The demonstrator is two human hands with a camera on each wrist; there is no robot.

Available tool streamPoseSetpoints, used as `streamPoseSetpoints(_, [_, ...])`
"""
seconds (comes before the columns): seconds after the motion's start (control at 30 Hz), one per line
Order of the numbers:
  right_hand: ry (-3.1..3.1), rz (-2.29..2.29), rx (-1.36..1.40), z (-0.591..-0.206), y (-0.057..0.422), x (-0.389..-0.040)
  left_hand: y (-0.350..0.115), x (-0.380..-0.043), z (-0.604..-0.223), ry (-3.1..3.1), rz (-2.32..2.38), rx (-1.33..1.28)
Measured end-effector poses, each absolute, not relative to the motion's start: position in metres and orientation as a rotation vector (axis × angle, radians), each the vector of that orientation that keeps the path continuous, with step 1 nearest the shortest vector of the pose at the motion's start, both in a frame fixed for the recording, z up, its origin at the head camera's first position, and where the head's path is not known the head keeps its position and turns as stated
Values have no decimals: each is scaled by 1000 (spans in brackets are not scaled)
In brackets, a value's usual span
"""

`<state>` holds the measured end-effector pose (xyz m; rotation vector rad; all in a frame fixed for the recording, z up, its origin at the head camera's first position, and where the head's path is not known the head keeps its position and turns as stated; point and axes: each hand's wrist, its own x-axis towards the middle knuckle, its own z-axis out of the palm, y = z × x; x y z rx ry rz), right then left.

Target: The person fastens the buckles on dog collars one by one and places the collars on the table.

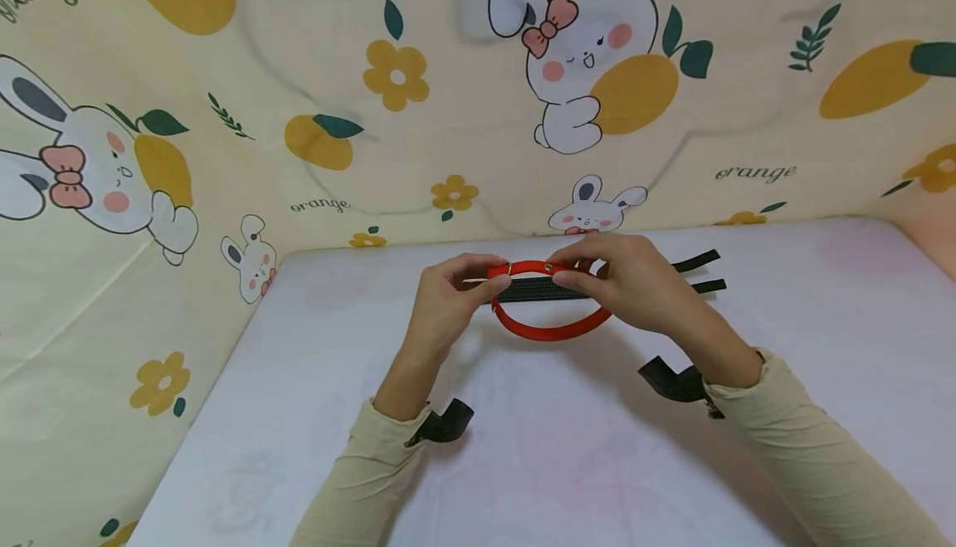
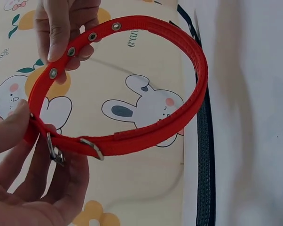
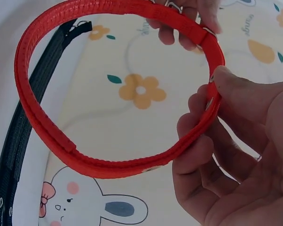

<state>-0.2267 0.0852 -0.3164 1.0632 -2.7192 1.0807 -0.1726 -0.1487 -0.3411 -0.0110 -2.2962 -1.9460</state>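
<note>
A red pet collar (image 1: 550,334) is held up in a ring shape between both hands, over the table. My left hand (image 1: 448,302) pinches it between thumb and fingers by the silver buckle (image 2: 55,149), near a metal D-ring (image 2: 92,148). On the other side, my right hand (image 1: 635,285) pinches the part with metal eyelets (image 2: 92,36), its thumb over the band. In the right wrist view the strap end passes through the loop near the left fingers. Behind the collar, black straps (image 1: 534,289) with eyelets at their ends lie flat on the table.
The white-covered table (image 1: 299,447) reaches back to a cream cloth wall (image 1: 418,148) printed with rabbits, oranges and flowers. The same cloth hangs along the left side. A black band (image 1: 448,422) sticks out from each wrist cuff.
</note>
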Motion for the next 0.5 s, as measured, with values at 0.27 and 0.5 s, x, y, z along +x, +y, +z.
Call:
streamPoseSetpoints(0.27, [-2723, 1090, 1045, -316, 84, -225, -152, -172, -342, -2281, -1984, -94])
streamPoseSetpoints(0.5, [-2716, 1105, 1065, -318, 81, -223, -149, -170, -339, -2307, -1947, -112])
